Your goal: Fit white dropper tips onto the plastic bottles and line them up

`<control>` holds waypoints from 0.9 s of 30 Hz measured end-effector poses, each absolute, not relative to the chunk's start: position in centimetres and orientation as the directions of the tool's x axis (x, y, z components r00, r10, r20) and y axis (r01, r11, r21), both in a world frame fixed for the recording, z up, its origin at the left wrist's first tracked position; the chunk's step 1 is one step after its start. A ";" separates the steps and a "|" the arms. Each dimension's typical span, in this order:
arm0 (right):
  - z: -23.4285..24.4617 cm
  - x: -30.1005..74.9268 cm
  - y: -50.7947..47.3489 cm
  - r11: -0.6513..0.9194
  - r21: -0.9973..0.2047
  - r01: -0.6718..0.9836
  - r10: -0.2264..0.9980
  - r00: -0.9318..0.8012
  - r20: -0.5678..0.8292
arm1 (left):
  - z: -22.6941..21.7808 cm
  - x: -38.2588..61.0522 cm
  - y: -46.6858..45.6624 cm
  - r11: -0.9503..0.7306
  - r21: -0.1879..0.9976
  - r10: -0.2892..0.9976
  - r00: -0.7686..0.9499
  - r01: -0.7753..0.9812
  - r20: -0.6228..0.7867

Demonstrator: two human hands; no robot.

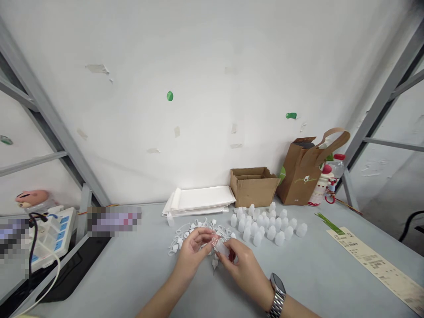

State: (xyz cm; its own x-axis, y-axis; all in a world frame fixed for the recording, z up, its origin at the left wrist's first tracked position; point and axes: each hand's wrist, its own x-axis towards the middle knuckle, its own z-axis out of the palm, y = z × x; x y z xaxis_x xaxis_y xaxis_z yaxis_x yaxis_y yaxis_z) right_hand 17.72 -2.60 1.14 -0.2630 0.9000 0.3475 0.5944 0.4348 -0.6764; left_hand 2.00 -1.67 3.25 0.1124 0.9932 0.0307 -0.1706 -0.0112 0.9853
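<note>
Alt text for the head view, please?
The left hand and right hand hold a small translucent plastic bottle above a tangle of small white plastic caps on a grey tabletop. A cluster of upright white plastic bottles stands beside them, near a brown cardboard box.

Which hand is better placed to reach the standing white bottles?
Right, probably: the right hand lies closer to the standing white bottles, though it holds a bottle. The left hand is farther away, over the white caps.
</note>
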 end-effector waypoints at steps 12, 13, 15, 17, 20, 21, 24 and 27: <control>1.3 17.2 -2.9 0.292 -0.866 0.407 0.952 -0.209 0.223 | 3.3 2.5 -1.9 0.054 0.967 0.995 0.099 -0.248 -0.030; 1.5 17.1 -2.8 0.228 -0.909 0.348 0.965 -0.204 0.164 | 3.3 2.5 -1.9 0.067 0.962 0.994 0.105 -0.263 -0.040; 1.7 16.9 -2.5 0.097 -0.974 0.203 0.972 -0.228 0.050 | 3.1 2.5 -1.8 0.092 0.951 0.991 0.117 -0.295 -0.059; 1.9 16.9 -2.2 -0.022 -0.999 0.049 0.951 -0.307 -0.036 | 3.0 2.4 -1.7 0.111 0.938 0.989 0.134 -0.328 -0.070; 2.3 17.0 -2.1 -0.180 -0.973 -0.144 0.875 -0.476 -0.091 | 3.1 2.4 -1.8 0.160 0.904 0.975 0.206 -0.396 -0.082; 2.4 17.1 -2.1 -0.229 -0.955 -0.188 0.843 -0.528 -0.098 | 3.2 2.3 -1.9 0.185 0.891 0.967 0.239 -0.414 -0.090; 2.5 17.2 -2.1 -0.320 -0.916 -0.240 0.767 -0.634 -0.101 | 3.7 2.0 -2.0 0.234 0.881 0.949 0.294 -0.411 -0.114; 2.3 17.2 -2.0 -0.246 -0.941 -0.230 0.801 -0.595 -0.064 | 4.1 1.6 -2.0 0.197 0.904 0.966 0.234 -0.379 -0.112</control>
